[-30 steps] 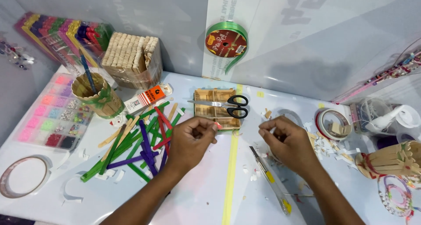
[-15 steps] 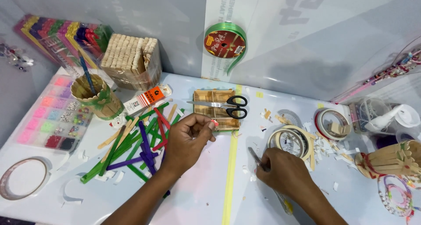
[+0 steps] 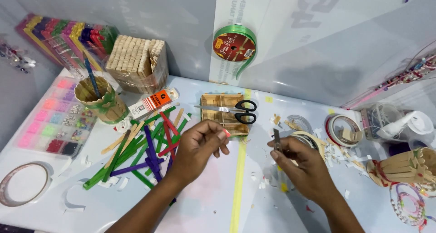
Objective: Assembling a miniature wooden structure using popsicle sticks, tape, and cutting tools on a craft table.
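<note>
Right hand [image 3: 303, 167] pinches cutter [image 3: 276, 140] upright; left hand [image 3: 198, 146] fingers pinch a small pink bit [image 3: 226, 133] mid-table. Keep blade clear of fingertips, cut over bare table [image 3: 218, 205].

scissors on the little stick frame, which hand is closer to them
Left. The left hand sits just below the scissors, its fingertips near the frame's lower edge. The right hand, pinching a small blade, is further down and to their right.

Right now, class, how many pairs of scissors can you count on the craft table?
1. The black-handled scissors lie across the small wooden stick frame beyond both hands, near the table's middle. Others could be hidden under the clutter.
</note>
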